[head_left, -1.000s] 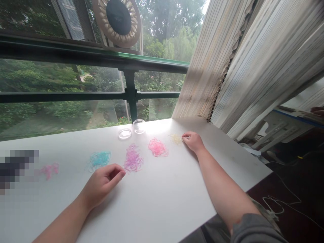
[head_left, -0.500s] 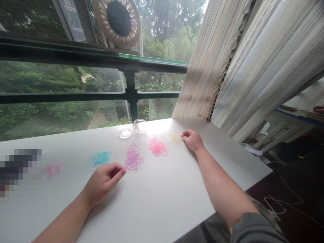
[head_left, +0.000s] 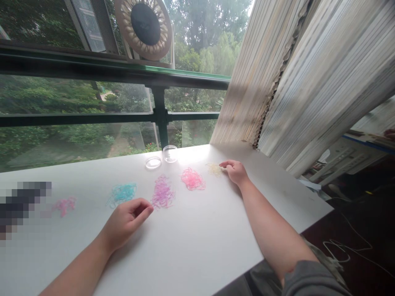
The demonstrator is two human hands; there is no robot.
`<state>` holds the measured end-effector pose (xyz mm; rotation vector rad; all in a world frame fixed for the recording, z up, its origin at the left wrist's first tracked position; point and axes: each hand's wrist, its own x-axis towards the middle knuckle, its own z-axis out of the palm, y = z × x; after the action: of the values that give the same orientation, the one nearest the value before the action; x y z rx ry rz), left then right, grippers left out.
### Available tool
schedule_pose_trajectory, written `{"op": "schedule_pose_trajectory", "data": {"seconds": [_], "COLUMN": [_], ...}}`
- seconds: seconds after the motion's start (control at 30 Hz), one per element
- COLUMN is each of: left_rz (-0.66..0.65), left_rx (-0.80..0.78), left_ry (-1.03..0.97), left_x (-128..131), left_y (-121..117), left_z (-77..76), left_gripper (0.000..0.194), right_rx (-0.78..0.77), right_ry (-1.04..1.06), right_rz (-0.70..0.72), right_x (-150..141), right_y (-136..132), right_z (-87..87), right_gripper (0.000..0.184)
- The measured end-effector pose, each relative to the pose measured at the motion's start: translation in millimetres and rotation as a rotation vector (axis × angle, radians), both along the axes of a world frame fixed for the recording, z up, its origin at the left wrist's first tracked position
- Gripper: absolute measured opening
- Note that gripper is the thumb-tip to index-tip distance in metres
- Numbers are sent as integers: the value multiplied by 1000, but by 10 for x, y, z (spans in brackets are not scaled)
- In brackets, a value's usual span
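My right hand (head_left: 235, 171) reaches to a small pile of pale yellow rubber-band-like loops (head_left: 214, 168), its index finger stretched out at the pile's right edge. My left hand (head_left: 131, 220) rests on the table with thumb and fingertips pressed together; whether anything is between them is hidden. Near its fingertips lies a purple pile of thin loops (head_left: 163, 192), and a turquoise pile (head_left: 123, 192) is just behind the hand. A bright pink pile (head_left: 193, 179) sits between the purple and yellow ones. Farther left is a smaller pink pile (head_left: 65, 205).
A clear round container (head_left: 170, 154) and a clear shallow lid or dish (head_left: 153, 163) stand at the back of the white table (head_left: 185, 246). Behind are a railing (head_left: 160, 111), a fan (head_left: 145, 28) and a curtain (head_left: 237, 94). A blurred dark patch (head_left: 24, 201) is at left.
My right hand's index finger has straightened from a pinch at the yellow pile. My left hand has stayed in place.
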<state>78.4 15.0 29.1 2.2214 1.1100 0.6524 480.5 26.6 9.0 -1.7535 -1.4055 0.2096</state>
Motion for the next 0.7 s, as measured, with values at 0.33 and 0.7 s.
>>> {"op": "schedule_pose_trajectory", "data": {"seconds": [0.33, 0.7], "left_rz": [5, -10], "left_rx": [-8, 0], "left_ry": [-2, -14], "left_x": [0, 8], "left_y": [1, -6], "left_z": [-13, 19], "left_gripper": [30, 30], "right_rx": [-21, -191], "right_ry": [17, -190], "right_rz": [153, 235], "right_x": [45, -24], "right_y": [69, 5], "right_z": [-147, -147], "right_gripper": [64, 76]}}
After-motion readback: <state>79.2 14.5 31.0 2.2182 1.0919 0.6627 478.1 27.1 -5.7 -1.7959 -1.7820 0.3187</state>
